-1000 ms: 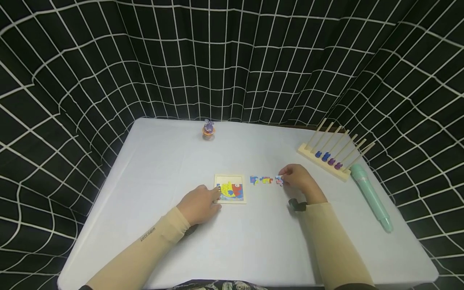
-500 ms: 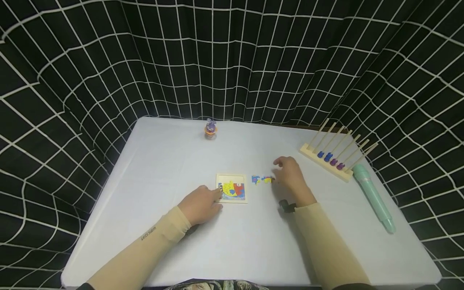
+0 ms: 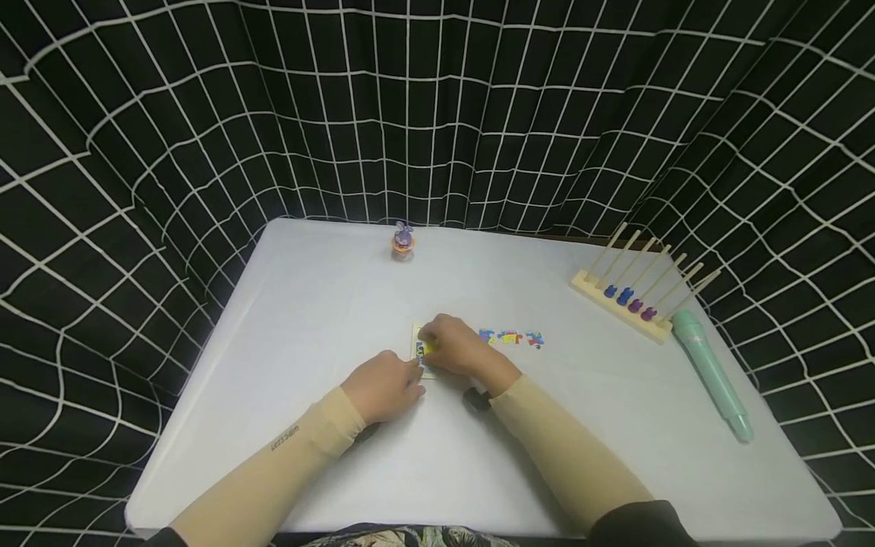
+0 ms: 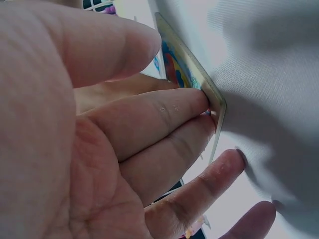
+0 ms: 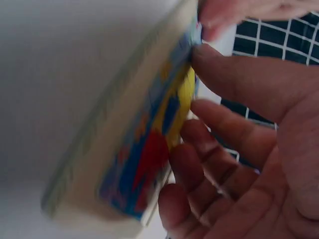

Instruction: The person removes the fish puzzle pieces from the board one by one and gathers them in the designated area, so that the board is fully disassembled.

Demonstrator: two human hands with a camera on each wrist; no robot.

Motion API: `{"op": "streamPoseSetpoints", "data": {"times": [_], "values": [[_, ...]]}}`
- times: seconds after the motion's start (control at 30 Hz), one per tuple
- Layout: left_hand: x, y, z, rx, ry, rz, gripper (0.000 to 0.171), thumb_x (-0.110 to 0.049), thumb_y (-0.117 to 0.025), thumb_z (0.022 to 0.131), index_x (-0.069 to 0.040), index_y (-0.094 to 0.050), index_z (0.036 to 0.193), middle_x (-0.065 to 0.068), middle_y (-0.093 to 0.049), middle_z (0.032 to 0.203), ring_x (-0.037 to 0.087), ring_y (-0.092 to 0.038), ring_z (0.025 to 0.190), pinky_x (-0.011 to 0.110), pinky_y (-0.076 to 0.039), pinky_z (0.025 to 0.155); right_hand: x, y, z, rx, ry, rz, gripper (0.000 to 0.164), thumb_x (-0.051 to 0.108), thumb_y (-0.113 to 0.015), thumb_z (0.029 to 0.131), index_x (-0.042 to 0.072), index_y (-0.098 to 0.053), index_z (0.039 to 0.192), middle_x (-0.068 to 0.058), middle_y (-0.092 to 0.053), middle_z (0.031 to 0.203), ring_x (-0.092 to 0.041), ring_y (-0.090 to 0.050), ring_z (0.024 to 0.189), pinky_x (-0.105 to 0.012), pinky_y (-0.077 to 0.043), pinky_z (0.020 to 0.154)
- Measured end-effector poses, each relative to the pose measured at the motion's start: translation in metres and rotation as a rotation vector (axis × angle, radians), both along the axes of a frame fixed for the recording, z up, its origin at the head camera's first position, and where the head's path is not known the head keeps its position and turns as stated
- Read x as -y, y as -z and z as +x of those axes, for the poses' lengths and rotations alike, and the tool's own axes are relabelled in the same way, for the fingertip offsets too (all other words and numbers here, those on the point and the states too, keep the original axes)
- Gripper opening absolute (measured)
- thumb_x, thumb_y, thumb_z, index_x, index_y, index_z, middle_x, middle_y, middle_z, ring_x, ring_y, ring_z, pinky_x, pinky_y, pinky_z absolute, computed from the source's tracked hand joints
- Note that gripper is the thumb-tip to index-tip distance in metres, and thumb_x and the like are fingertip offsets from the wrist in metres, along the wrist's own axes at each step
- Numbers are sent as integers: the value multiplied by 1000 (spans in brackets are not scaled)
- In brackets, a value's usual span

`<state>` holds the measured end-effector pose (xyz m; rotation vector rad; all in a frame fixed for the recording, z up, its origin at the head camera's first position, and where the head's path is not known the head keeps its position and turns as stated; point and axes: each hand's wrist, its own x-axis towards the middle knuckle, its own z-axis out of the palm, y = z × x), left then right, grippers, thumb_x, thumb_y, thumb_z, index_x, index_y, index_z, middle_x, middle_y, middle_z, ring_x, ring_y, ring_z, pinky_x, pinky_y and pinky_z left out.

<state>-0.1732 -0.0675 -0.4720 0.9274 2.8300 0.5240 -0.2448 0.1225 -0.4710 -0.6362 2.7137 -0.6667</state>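
A shallow wooden puzzle tray [image 3: 414, 334] lies flat on the white table, with colourful jigsaw pieces [image 5: 149, 157] set inside it. My left hand [image 3: 384, 387] rests at its left side, two fairly straight fingertips touching the rim [image 4: 215, 94]. Over the tray is my right hand [image 3: 459, 348], covering most of the picture. In the right wrist view its thumb [image 5: 224, 69] and loosely bent fingers touch the pieces near a yellow one [image 5: 188, 89], with thumb and forefinger apart. Three loose pieces, a left one [image 3: 486, 336], a middle one [image 3: 510, 337] and a right one [image 3: 535, 339], lie right of the tray.
A small purple figure in an orange ring [image 3: 403, 241] stands at the back of the table. On the right are a wooden peg rack [image 3: 622, 305] with blue and purple beads and a mint-green tube [image 3: 712, 376]. Dark gridded curtains [image 3: 437, 114] surround the table.
My right hand has left the rightmost loose piece on the table and moved left over the tray. The left hand stays at the tray's left side. The view shifts slightly.
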Motion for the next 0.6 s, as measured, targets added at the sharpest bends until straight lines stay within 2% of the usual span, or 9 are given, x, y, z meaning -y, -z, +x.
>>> {"op": "streamPoseSetpoints", "data": {"times": [0.13, 0.23, 0.47, 0.6], "values": [[0, 0, -2, -38, 27, -7, 30, -24, -71, 103, 0, -80, 117, 17, -81, 95, 33, -70, 82, 44, -58, 73, 7, 2, 0, 21, 36, 33, 39, 20, -89, 92, 4, -77, 125, -12, -73, 126, -28, -68, 120, -45, -54, 111], [0, -3, -2, -33, 32, -30, 32, -24, -71, 103, 1, -79, 122, 15, -76, 82, 31, -69, 78, 43, -58, 72, 9, 3, -2, 47, 53, 51, 40, 24, -90, 92, 5, -77, 124, -10, -71, 124, -28, -66, 119, -45, -53, 111], [-1, -6, -1, -15, 23, -52, 30, -23, -71, 104, 0, -79, 121, 14, -76, 83, 31, -70, 81, 44, -58, 73, 9, 4, -2, 100, 95, 19, 40, 18, -89, 92, 7, -70, 126, -9, -67, 124, -27, -64, 120, -44, -54, 110], [-1, -5, -1, -24, 25, -50, 27, -24, -72, 103, -1, -79, 114, 15, -77, 86, 33, -71, 81, 45, -58, 73, 8, 7, 1, 79, 102, -38, 30, 9, -82, 96, 9, -68, 122, -9, -67, 120, -28, -65, 116, -45, -56, 106]]}}
